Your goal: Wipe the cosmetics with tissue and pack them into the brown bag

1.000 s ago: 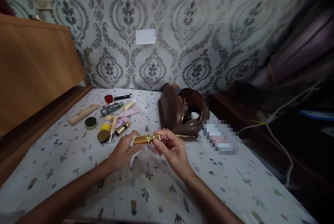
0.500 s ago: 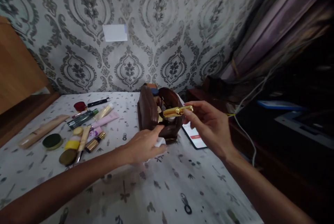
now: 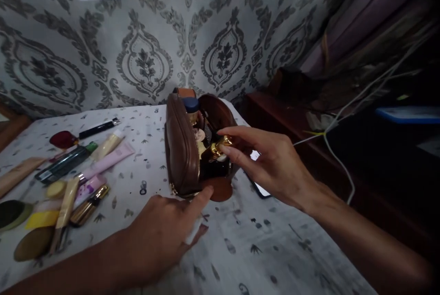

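A brown zip cosmetic bag (image 3: 182, 144) stands unzipped on the table, its front flap (image 3: 222, 190) folded down. My right hand (image 3: 264, 162) pinches a shiny gold cosmetic tube (image 3: 220, 146) between thumb and fingers, inside the mouth of the bag. The tube's lower part is in shadow. In front of the bag, my left hand (image 3: 165, 226) is closed on a crumpled white tissue (image 3: 193, 231), mostly hidden by the fingers, while its index fingertip presses the flap. A blue-lidded jar (image 3: 190, 105) and other small cosmetics sit within the bag.
On the left lie several cosmetics, including a pink tube (image 3: 108, 160), a green-capped bottle (image 3: 65, 164), a gold-and-black tube (image 3: 90, 205) and a round brown-lidded jar (image 3: 34, 243). A phone (image 3: 263, 189) lies right of the bag, partly behind my right hand. White cables (image 3: 338, 162) hang beyond the table's right edge.
My right hand has lowered the gold tube from above the bag into its opening. The left index finger has shifted down onto the flap. The view has moved closer and tilted down.
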Action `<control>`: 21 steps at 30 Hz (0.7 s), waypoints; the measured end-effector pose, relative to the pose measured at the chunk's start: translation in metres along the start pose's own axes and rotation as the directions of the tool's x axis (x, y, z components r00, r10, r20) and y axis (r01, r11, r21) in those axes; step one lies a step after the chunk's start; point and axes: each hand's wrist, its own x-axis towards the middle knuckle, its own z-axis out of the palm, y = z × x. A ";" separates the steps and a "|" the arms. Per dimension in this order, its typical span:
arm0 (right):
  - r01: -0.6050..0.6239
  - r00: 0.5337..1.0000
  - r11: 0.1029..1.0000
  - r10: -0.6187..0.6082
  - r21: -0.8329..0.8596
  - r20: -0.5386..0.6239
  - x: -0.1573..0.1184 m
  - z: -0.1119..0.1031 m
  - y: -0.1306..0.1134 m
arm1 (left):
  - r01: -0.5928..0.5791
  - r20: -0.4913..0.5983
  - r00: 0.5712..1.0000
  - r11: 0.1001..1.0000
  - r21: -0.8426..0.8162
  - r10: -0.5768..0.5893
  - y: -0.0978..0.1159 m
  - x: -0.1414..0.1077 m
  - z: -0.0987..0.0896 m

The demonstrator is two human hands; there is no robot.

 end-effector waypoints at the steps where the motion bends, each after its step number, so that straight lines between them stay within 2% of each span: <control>1: -0.006 1.000 1.000 0.006 0.022 -0.001 0.001 0.001 0.002 | -0.010 -0.016 1.000 1.000 -0.006 0.010 -0.002 0.000 0.001; 4: -0.035 0.999 0.995 0.036 0.095 -0.008 0.003 0.003 0.007 | -0.041 -0.073 0.997 0.999 -0.029 0.039 -0.004 0.002 0.002; 8: -0.017 1.000 0.997 0.015 0.070 0.021 0.004 0.002 0.009 | -0.075 -0.167 0.983 0.997 -0.022 0.070 -0.003 0.004 0.000; 12: 0.052 0.995 0.998 -0.054 0.026 0.082 0.007 -0.001 0.010 | -0.065 -0.167 0.984 0.998 -0.016 0.062 -0.001 0.004 -0.001; 17: 0.137 0.971 0.991 -0.131 -0.014 0.200 0.012 -0.003 0.011 | -0.106 -0.161 0.982 0.994 -0.037 0.098 -0.002 0.005 -0.001; 21: 0.167 0.922 0.973 -0.097 -0.159 0.375 0.016 -0.001 0.005 | -0.079 -0.174 0.982 0.997 -0.002 0.077 -0.001 0.003 -0.001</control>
